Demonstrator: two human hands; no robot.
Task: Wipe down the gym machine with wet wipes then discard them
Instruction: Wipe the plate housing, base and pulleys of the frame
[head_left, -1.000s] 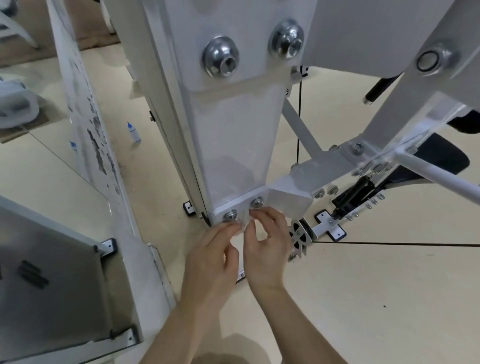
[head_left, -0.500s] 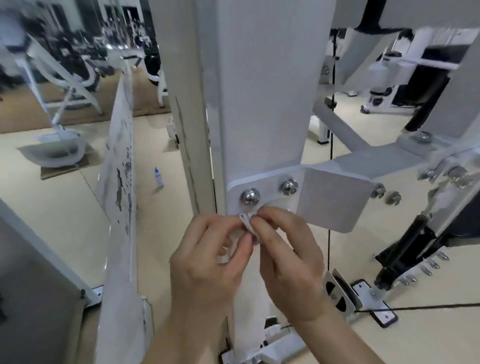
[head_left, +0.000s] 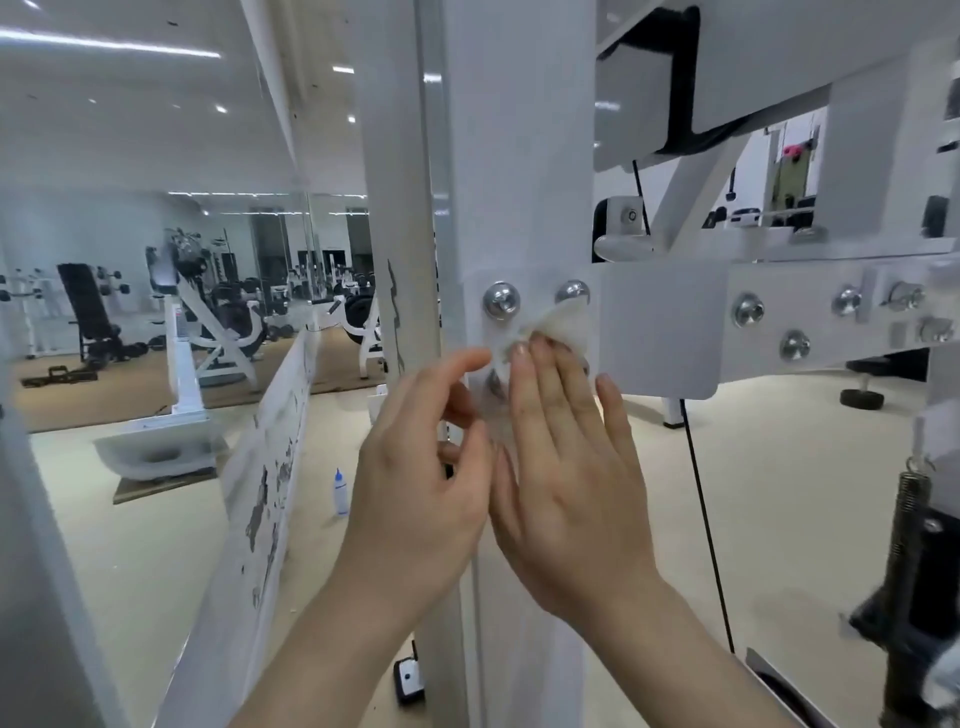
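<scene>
A: What is the right hand (head_left: 566, 483) doing?

B: Its fingers are straight and close together, pressing the wet wipe (head_left: 558, 325) flat against the near face of the gym machine's white upright post (head_left: 519, 156). The crumpled top of the wipe sticks out above the fingertips.

A: And the left hand (head_left: 421, 478)?

B: It is just left of the right hand, with its fingers loosely curved and apart. The index fingertip is just beside the wipe's left edge. I cannot tell whether it touches the wipe.

A: Where exactly is the wipe on the machine?

B: It is on the joint where the post meets a white bracket plate (head_left: 660, 322) running off to the right. There are 2 shiny bolts on the post there. The left bolt (head_left: 501, 300) is bare and the wipe's upper edge reaches the right bolt (head_left: 571, 292).

A: What lies further out?

B: A thin black cable (head_left: 696, 467) hangs right of the hands, and a coil spring (head_left: 911, 499) is at the far right. To the left, a small white bottle with a blue cap (head_left: 340, 491) stands on the beige floor (head_left: 779, 493). Beyond it a mirrored wall (head_left: 156, 260) shows more gym equipment.
</scene>
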